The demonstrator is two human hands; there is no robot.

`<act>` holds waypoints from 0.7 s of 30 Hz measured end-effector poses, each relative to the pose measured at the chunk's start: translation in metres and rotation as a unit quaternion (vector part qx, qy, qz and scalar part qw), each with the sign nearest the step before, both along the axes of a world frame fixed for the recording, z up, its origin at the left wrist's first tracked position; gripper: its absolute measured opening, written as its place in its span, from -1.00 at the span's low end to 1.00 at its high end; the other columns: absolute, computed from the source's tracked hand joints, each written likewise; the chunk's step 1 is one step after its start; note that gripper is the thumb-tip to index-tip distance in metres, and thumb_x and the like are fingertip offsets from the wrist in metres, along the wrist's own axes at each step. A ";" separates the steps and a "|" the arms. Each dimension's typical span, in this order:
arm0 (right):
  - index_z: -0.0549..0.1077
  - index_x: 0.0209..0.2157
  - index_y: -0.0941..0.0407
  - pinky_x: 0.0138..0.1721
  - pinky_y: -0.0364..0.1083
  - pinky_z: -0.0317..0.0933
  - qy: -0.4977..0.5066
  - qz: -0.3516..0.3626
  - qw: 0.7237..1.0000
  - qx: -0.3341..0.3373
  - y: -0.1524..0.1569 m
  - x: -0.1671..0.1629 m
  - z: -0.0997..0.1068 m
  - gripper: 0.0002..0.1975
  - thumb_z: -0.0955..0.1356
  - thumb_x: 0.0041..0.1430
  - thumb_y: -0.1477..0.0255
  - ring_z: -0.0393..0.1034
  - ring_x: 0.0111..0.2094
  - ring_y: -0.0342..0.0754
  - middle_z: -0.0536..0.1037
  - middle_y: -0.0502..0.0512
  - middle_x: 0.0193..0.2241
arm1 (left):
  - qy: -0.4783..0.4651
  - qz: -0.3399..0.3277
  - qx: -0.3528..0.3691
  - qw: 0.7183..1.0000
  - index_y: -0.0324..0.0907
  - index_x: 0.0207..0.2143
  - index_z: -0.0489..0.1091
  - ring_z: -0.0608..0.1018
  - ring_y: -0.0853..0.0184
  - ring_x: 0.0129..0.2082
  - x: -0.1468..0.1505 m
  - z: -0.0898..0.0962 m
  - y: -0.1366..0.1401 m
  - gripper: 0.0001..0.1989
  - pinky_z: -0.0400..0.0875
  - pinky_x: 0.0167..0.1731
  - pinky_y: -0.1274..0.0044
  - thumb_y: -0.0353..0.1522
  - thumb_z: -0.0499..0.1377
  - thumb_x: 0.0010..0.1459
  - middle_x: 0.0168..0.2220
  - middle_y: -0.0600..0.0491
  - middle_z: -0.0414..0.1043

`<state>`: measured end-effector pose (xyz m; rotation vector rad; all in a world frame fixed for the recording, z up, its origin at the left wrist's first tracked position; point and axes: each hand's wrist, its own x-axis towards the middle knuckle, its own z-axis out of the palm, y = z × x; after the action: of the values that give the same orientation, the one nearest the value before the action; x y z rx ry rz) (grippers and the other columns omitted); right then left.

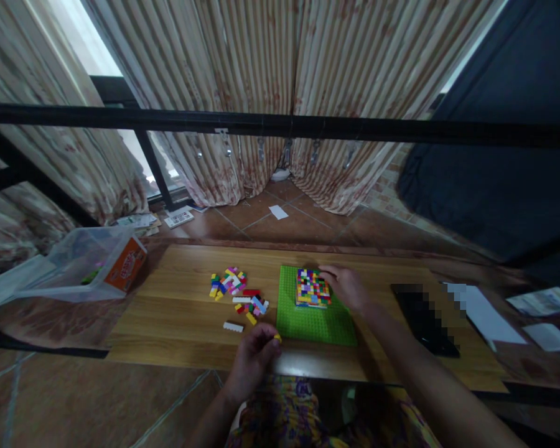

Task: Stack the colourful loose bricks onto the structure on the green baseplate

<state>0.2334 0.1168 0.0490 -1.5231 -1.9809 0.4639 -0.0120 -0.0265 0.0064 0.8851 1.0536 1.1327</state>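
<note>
A green baseplate (pixel 308 330) lies on the wooden table, and a multicoloured block of stacked toy bricks (pixel 313 288) stands on its upper part. My right hand (pixel 348 286) reaches in from the right, with its fingertips at the block's upper right corner. Its fingers are bent together; whether a brick is between them is hidden. Close to the table's near edge, left of the baseplate, my left hand (pixel 257 351) pinches a small yellow brick (pixel 277 337). Beyond that hand lie loose bricks (pixel 233 281) in several colours, and a white brick (pixel 233 326) lies apart from them.
A clear plastic bin (pixel 84 261) with an orange label stands left of the table (pixel 168 311). At the right lies a dark flat object (pixel 424 320), partly pixelated, beside white paper (pixel 490 314). A black rail (pixel 280 122) crosses in front of striped curtains.
</note>
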 end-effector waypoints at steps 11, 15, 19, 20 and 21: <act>0.57 -0.25 0.05 -0.17 -0.02 0.35 0.258 -0.016 0.959 -0.113 -0.113 -0.047 0.002 -0.72 0.33 0.16 0.18 0.50 -0.20 0.03 0.63 0.09 -0.25 | -0.030 0.086 -0.021 0.996 -0.22 -0.34 0.49 0.49 0.42 -0.50 0.034 0.023 0.011 -0.69 0.42 -0.41 0.55 -0.24 0.38 -0.13 -0.43 0.08 0.50; 0.56 -0.22 0.06 -0.19 -0.03 0.36 0.304 -0.029 0.944 -0.127 -0.127 -0.059 0.006 -0.72 0.38 0.11 0.20 0.50 -0.22 0.03 0.62 0.10 -0.26 | -0.036 0.085 0.012 0.996 -0.23 -0.36 0.49 0.49 0.43 -0.54 0.052 0.039 0.020 -0.71 0.41 -0.48 0.57 -0.24 0.37 -0.11 -0.51 0.08 0.51; 0.57 -0.24 0.04 -0.18 -0.04 0.35 0.314 -0.040 0.944 -0.095 -0.125 -0.055 0.011 -0.76 0.39 0.11 0.23 0.49 -0.22 0.01 0.61 0.08 -0.27 | -0.038 0.081 0.015 0.996 -0.24 -0.38 0.49 0.48 0.44 -0.56 0.063 0.047 0.024 -0.73 0.39 -0.53 0.60 -0.25 0.35 -0.09 -0.53 0.09 0.51; 0.57 -0.24 0.04 -0.18 -0.05 0.34 0.311 -0.040 0.946 -0.085 -0.124 -0.054 0.011 -0.77 0.39 0.12 0.24 0.48 -0.22 0.00 0.60 0.07 -0.26 | -0.037 0.081 0.016 0.996 -0.24 -0.37 0.49 0.48 0.44 -0.56 0.064 0.048 0.024 -0.74 0.38 -0.53 0.60 -0.25 0.35 -0.08 -0.53 0.09 0.51; 0.57 -0.24 0.03 -0.18 -0.05 0.34 0.309 -0.039 0.947 -0.076 -0.124 -0.053 0.012 -0.78 0.38 0.12 0.25 0.48 -0.22 0.00 0.60 0.07 -0.26 | -0.036 0.080 0.017 0.996 -0.23 -0.37 0.49 0.48 0.44 -0.56 0.065 0.048 0.024 -0.74 0.38 -0.53 0.60 -0.25 0.34 -0.08 -0.53 0.09 0.51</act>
<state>0.1805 -0.0073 0.0611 -1.3217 -1.4160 0.9478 0.0534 -0.0021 0.0543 0.7925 1.0631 1.3092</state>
